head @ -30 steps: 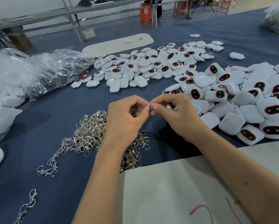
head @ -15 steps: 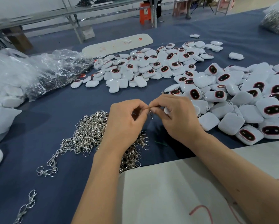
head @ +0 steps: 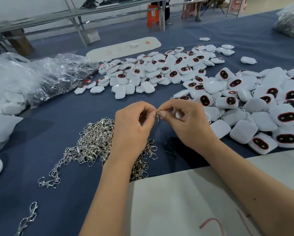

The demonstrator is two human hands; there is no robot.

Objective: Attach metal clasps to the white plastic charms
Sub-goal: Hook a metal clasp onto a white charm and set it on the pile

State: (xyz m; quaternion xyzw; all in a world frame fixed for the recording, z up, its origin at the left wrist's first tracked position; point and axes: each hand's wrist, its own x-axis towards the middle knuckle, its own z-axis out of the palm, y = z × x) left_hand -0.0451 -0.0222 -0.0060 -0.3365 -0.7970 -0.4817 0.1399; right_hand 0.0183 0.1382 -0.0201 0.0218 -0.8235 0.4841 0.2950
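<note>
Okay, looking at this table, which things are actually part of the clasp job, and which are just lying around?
Part of the job:
- metal clasp, pinched between left hand and right hand
- white charm, tucked in the right hand
- pile of clasps
- heaps of white charms

Just lying about:
- crumpled plastic bags
- white oblong board
- orange stool

You worked in a small assembly workshop: a long cloth-covered table point(head: 40, 193) carried heaped white charms point(head: 262, 106) beyond your right hand point(head: 185, 123), loose metal clasps point(head: 91, 142) under your left hand point(head: 132, 132), and bagged stock point(head: 40, 74) further left.
</note>
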